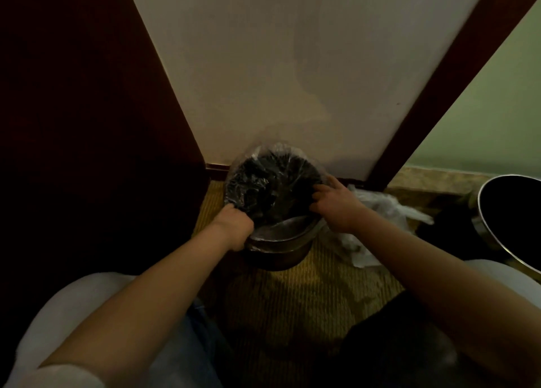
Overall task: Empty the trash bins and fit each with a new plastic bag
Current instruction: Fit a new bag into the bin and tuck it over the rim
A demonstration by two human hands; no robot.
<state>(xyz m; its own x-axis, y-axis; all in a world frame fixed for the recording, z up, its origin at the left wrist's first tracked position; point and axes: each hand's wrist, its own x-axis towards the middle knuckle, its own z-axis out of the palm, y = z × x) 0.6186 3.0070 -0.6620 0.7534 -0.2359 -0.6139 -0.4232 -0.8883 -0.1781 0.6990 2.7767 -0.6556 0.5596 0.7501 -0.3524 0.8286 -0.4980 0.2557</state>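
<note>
Nearest the lens, along the bottom edge: pale-clothed knee (73, 314) at left, bare forearms reaching forward on either side; black mass (409, 352) at lower right, identity not discernible. Underfoot: yellowish ribbed carpet (292, 305). Next out, centre: round brown trash bin (278, 253) with a metal rim, upright on the carpet, set against the foot of the wall. Left hand (234, 226) at the bin's near-left rim, fingers curled tight, gripping the rim together with the bag edge. Right hand (333, 206) at the right rim, fingers bent, pinching the film of the clear plastic bag (272, 179). Bag spread across the bin mouth and puffed up at the far side; near edge of the rim partly bare. Just right of the bin, behind the right wrist: crumpled clear plastic bag (380, 212) lying on the carpet. Far right edge: second bin (512, 220), metal-rimmed, tilted, dark interior facing the camera, partly cut off. Behind all: pale wall (292, 65), dark red-brown wood panel (73, 95) at left, dark wooden frame strip (445, 95) slanting at right, green wall (503, 100) beyond.
</note>
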